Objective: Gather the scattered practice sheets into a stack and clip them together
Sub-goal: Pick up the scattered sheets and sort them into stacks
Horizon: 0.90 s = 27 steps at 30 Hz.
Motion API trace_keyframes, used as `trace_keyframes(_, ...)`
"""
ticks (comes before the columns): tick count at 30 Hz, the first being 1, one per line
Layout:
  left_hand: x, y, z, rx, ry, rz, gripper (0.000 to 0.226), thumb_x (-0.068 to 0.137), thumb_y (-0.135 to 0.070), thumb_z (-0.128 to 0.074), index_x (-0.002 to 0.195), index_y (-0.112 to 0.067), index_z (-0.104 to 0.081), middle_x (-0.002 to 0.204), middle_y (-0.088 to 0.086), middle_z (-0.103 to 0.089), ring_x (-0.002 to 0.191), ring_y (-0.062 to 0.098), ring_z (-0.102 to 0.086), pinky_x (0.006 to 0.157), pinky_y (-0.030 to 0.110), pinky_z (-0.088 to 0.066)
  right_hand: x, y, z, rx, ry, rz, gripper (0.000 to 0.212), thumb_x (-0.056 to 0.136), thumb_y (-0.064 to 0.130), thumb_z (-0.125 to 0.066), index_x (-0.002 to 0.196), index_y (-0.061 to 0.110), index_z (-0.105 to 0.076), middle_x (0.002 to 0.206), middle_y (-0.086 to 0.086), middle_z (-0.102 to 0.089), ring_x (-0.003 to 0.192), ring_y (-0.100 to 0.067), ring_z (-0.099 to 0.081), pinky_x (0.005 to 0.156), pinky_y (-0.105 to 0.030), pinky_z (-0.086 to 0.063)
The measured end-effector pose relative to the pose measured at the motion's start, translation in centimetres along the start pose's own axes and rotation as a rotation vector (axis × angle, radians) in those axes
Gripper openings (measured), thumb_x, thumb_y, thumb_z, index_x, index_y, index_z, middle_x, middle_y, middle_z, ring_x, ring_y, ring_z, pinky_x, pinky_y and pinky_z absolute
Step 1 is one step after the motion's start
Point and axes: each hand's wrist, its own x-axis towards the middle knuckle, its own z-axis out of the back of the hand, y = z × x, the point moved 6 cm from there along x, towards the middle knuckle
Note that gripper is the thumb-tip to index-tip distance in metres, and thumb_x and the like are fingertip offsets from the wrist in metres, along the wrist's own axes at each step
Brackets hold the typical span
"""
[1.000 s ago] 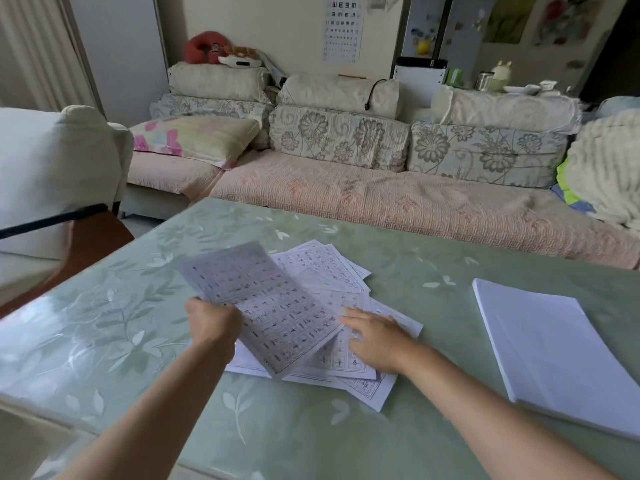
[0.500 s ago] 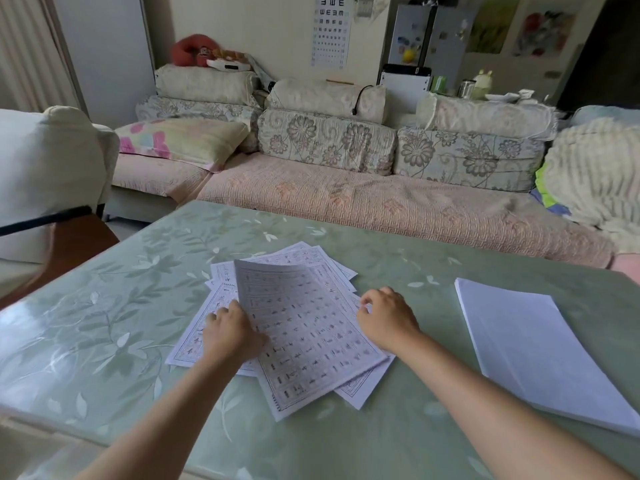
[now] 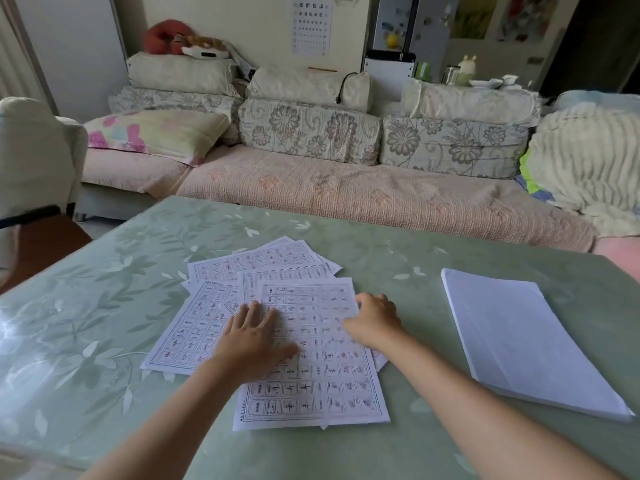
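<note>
Several printed practice sheets (image 3: 311, 386) with grids of characters lie overlapped and fanned on the green table (image 3: 86, 323). The top sheet lies nearly square to me; others stick out to the left (image 3: 187, 330) and to the back (image 3: 263, 259). My left hand (image 3: 251, 337) rests flat on the top sheet's left part, fingers spread. My right hand (image 3: 372, 322) lies at the top sheet's right edge with the fingers curled over the paper; whether it pinches the edge I cannot tell. No clip is in view.
A thick stack of blank white paper (image 3: 519, 341) lies on the table to the right. Behind the table runs a sofa (image 3: 346, 195) with floral cushions. A covered chair (image 3: 31, 157) stands at the left.
The top sheet came down from my left hand onto the pile and turned nearly square to me. My left hand now lies flat on it; my right hand sits at its right edge.
</note>
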Motion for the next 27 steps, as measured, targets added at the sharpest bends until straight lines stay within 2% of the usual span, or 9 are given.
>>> trace_keyframes(5,-0.2,0.8,0.3,-0.045,-0.071,0.090,0.102,0.086,-0.075,-0.034,0.155,-0.010,0.001,0.161,0.013,0.011,0.148,0.028,0.014,0.122,0.040,0.001,0.5,0.2,0.3,0.077,0.039,-0.137,0.057,0.077,0.024,-0.062,0.132,0.011,-0.052,0.133,-0.013,-0.052,0.116,-0.031,-0.054,0.089,-0.031,-0.051)
trace_keyframes(7,-0.3,1.0,0.3,-0.065,-0.062,0.074,0.101,0.085,-0.075,-0.036,0.155,-0.012,0.000,0.161,0.011,0.010,0.148,0.026,0.013,0.122,0.039,0.001,0.9,0.1,0.0,0.251,0.080,-0.162,0.038,0.079,0.016,-0.065,0.114,0.004,-0.056,0.110,-0.012,-0.056,0.082,-0.026,-0.061,0.060,-0.026,-0.053)
trace_keyframes(9,-0.4,1.2,0.1,-0.076,-0.057,0.066,0.100,0.085,-0.075,-0.037,0.156,-0.014,-0.002,0.162,0.008,0.010,0.148,0.024,0.013,0.121,0.038,0.001,0.8,0.3,-0.1,0.346,0.133,-0.172,0.017,0.079,0.006,-0.068,0.091,0.003,-0.056,0.085,-0.008,-0.054,0.062,-0.019,-0.055,0.048,-0.019,-0.046)
trace_keyframes(14,-0.6,1.5,0.2,-0.123,-0.075,0.030,0.099,0.082,-0.075,-0.044,0.156,-0.018,-0.008,0.163,0.004,0.004,0.149,0.021,0.010,0.120,0.037,0.000,0.8,1.2,-0.7,0.284,0.247,-0.059,0.036,0.071,0.013,-0.084,0.102,0.002,-0.070,0.102,-0.010,-0.073,0.092,-0.024,-0.071,0.088,-0.037,-0.057)
trace_keyframes(17,-1.0,1.3,1.0,-0.223,-0.121,0.015,0.098,0.086,-0.066,-0.051,0.156,-0.016,-0.003,0.162,0.005,0.005,0.149,0.022,0.010,0.120,0.037,0.001,0.5,1.2,-0.7,0.333,0.210,0.010,0.034,0.078,0.010,-0.080,0.108,0.002,-0.067,0.107,-0.010,-0.071,0.098,-0.025,-0.069,0.090,-0.037,-0.056)
trace_keyframes(20,-1.1,1.2,3.6,-0.419,-0.356,0.071,0.101,0.088,-0.051,-0.060,0.154,-0.009,0.005,0.162,0.012,0.006,0.149,0.025,0.007,0.120,0.038,0.002,0.0,0.6,0.9,0.509,0.083,0.089,0.035,0.084,0.015,-0.075,0.116,0.007,-0.063,0.114,-0.005,-0.069,0.104,-0.021,-0.066,0.094,-0.036,-0.053)
trace_keyframes(23,-1.2,0.7,5.8,-0.785,-0.439,0.184,0.106,0.085,-0.041,-0.069,0.154,-0.008,0.003,0.161,0.013,-0.011,0.148,0.029,-0.011,0.120,0.043,-0.013,-1.3,0.1,2.6,0.672,0.047,0.192,0.018,0.090,0.017,-0.070,0.107,0.018,-0.064,0.110,0.004,-0.069,0.105,-0.013,-0.065,0.093,-0.029,-0.050)
trace_keyframes(25,-1.2,-0.5,6.7,-0.924,-0.406,0.184,0.089,0.086,-0.040,-0.070,0.152,-0.010,-0.018,0.152,0.012,-0.036,0.140,0.031,-0.035,0.112,0.046,-0.031,-2.1,-0.4,4.0,0.723,0.013,0.250,0.016,0.092,0.014,-0.067,0.101,0.027,-0.063,0.106,0.011,-0.069,0.103,-0.007,-0.064,0.089,-0.022,-0.048)
trace_keyframes(27,-1.6,-1.8,8.1,-0.962,-0.463,0.123,0.045,0.085,-0.036,-0.071,0.119,-0.012,-0.054,0.116,0.005,-0.066,0.110,0.029,-0.062,0.087,0.043,-0.052,-2.6,-0.9,5.4,0.731,-0.039,0.285,0.017,0.093,0.015,-0.066,0.104,0.028,-0.064,0.107,0.013,-0.069,0.104,-0.005,-0.064,0.087,-0.020,-0.047)
